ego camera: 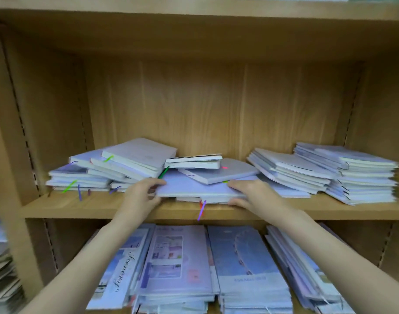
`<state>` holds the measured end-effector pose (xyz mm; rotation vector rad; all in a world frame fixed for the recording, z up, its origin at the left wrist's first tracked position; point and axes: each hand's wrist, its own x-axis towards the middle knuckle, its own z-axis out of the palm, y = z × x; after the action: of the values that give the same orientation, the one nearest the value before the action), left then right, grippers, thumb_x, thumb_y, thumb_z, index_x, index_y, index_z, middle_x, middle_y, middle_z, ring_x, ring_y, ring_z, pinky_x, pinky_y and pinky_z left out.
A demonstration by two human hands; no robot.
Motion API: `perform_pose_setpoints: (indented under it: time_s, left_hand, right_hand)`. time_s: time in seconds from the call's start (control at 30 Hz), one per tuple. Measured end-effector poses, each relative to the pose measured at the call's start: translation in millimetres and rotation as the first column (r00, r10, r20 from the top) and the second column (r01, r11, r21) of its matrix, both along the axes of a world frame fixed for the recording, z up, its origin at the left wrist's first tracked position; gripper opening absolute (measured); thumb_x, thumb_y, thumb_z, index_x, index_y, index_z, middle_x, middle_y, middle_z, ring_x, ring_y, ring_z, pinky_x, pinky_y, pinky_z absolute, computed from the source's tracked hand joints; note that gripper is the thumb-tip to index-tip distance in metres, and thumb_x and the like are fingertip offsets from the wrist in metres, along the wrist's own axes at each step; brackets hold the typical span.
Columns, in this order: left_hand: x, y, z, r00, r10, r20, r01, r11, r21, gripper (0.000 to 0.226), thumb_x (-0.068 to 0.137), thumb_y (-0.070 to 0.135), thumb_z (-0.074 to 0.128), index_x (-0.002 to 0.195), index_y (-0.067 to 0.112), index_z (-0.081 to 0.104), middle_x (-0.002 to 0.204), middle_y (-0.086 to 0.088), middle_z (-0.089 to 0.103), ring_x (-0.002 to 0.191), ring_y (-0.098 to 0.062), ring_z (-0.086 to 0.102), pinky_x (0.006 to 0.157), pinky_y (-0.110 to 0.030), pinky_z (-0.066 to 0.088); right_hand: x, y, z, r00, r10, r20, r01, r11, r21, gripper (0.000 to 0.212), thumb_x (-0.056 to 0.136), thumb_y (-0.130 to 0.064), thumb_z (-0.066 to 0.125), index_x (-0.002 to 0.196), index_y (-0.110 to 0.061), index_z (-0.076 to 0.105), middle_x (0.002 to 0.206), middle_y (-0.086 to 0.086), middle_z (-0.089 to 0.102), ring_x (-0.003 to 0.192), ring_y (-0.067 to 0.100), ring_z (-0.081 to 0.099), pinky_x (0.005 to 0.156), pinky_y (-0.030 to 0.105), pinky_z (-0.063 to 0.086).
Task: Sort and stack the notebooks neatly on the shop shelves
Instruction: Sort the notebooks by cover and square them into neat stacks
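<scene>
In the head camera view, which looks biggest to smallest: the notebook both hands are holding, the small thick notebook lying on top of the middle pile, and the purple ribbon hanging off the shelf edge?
1. Held notebook, gripped by the left hand and right hand.
2. Small thick notebook, though it lies farther back.
3. Purple ribbon.

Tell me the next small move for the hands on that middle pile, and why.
Probably slide the middle pile back and square its edges. The left hand and right hand grip its two ends, it overhangs the shelf front, and the notebooks on top lie skewed.
</scene>
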<state>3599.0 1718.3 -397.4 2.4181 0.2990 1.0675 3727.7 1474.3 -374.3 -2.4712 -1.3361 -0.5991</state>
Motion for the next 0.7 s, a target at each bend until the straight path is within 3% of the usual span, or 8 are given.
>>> perform_pose_setpoints:
  time_s: [0.13, 0.23, 0.3, 0.37, 0.43, 0.5, 0.6, 0.7]
  left_hand:
    - [-7.2, -6.9, 13.9, 0.998, 0.026, 0.060, -0.029, 0.999, 0.042, 0.017, 0.079, 0.000, 0.066, 0.094, 0.008, 0.072, 0.083, -0.005, 0.069, 0.084, -0.019, 0.065, 0.071, -0.016, 0.038]
    - [-19.4, -24.4, 20.8, 0.982, -0.117, 0.148, 0.095, 0.985, 0.144, 0.011, 0.075, 0.013, 0.075, 0.085, 0.012, 0.073, 0.071, 0.009, 0.061, 0.071, 0.005, 0.059, 0.069, -0.007, 0.037]
    - [-27.2, -38.6, 19.3, 0.956, -0.213, 0.201, 0.185, 0.971, 0.148, 0.016, 0.070, 0.028, 0.076, 0.080, 0.016, 0.072, 0.066, 0.015, 0.058, 0.072, 0.008, 0.057, 0.069, -0.004, 0.039]
    - [-28.6, -45.8, 17.3, 0.936, -0.259, 0.237, 0.236, 0.964, 0.122, 0.021, 0.068, 0.038, 0.070, 0.083, 0.023, 0.069, 0.074, 0.017, 0.059, 0.080, 0.008, 0.054, 0.072, -0.005, 0.038]
    - [-23.0, -43.9, 17.4, 0.938, -0.243, 0.247, 0.238, 0.970, 0.051, 0.034, 0.071, 0.029, 0.074, 0.101, 0.027, 0.058, 0.095, 0.020, 0.054, 0.091, 0.009, 0.049, 0.081, -0.007, 0.037]
    - [-16.5, -41.0, 17.0, 0.949, -0.204, 0.242, 0.230, 0.969, -0.086, 0.058, 0.073, 0.012, 0.077, 0.120, 0.025, 0.045, 0.112, 0.011, 0.047, 0.102, 0.001, 0.046, 0.088, -0.013, 0.037]
    - [-12.7, -41.3, 15.7, 0.962, -0.173, 0.214, 0.223, 0.945, -0.240, 0.067, 0.076, 0.005, 0.073, 0.132, 0.015, 0.038, 0.123, 0.005, 0.040, 0.113, -0.012, 0.045, 0.091, -0.019, 0.034]
    - [-11.7, -44.4, 20.3, 0.961, -0.197, 0.195, 0.245, 0.934, -0.262, 0.064, 0.080, 0.007, 0.070, 0.134, 0.011, 0.036, 0.125, 0.005, 0.040, 0.118, -0.014, 0.044, 0.092, -0.019, 0.033]
  right_hand:
    - [-4.4, 2.2, 3.6, 0.996, -0.089, 0.028, 0.089, 0.996, -0.005, 0.046, 0.086, -0.045, 0.060, 0.122, -0.016, 0.059, 0.119, 0.004, 0.064, 0.112, 0.022, 0.055, 0.090, 0.030, 0.040]
    - [-10.2, -2.2, 15.1, 0.992, -0.122, 0.027, 0.123, 0.992, -0.034, 0.044, 0.082, -0.048, 0.063, 0.119, -0.024, 0.060, 0.111, 0.004, 0.066, 0.107, 0.022, 0.057, 0.087, 0.034, 0.044]
    - [-17.6, -6.6, 20.4, 0.990, -0.119, 0.070, 0.125, 0.989, -0.085, 0.036, 0.088, -0.044, 0.058, 0.121, -0.031, 0.058, 0.110, 0.003, 0.067, 0.107, 0.021, 0.057, 0.083, 0.031, 0.043]
    - [-27.3, -10.6, 26.6, 0.978, -0.132, 0.162, 0.151, 0.982, -0.112, 0.028, 0.094, -0.036, 0.048, 0.118, -0.025, 0.060, 0.106, 0.008, 0.067, 0.105, 0.025, 0.058, 0.077, 0.032, 0.043]
    - [-27.7, -9.7, 38.8, 0.973, -0.115, 0.198, 0.107, 0.993, 0.049, 0.023, 0.094, -0.028, 0.051, 0.104, -0.014, 0.066, 0.092, 0.014, 0.068, 0.094, 0.033, 0.061, 0.066, 0.033, 0.039]
    - [-20.2, -2.2, 59.6, 0.979, -0.128, 0.159, 0.084, 0.963, 0.258, 0.020, 0.091, -0.025, 0.057, 0.093, -0.008, 0.068, 0.084, 0.015, 0.068, 0.086, 0.036, 0.061, 0.063, 0.033, 0.038]
    - [-12.3, 15.8, 97.5, 0.972, -0.202, 0.119, 0.146, 0.919, 0.366, 0.021, 0.091, -0.026, 0.056, 0.101, -0.012, 0.068, 0.095, 0.013, 0.069, 0.094, 0.036, 0.061, 0.072, 0.038, 0.046]
    - [-25.0, 27.5, 138.8, 0.978, -0.141, 0.150, 0.040, 0.845, 0.533, 0.023, 0.090, -0.019, 0.058, 0.106, -0.006, 0.068, 0.104, 0.015, 0.069, 0.102, 0.034, 0.060, 0.084, 0.038, 0.044]
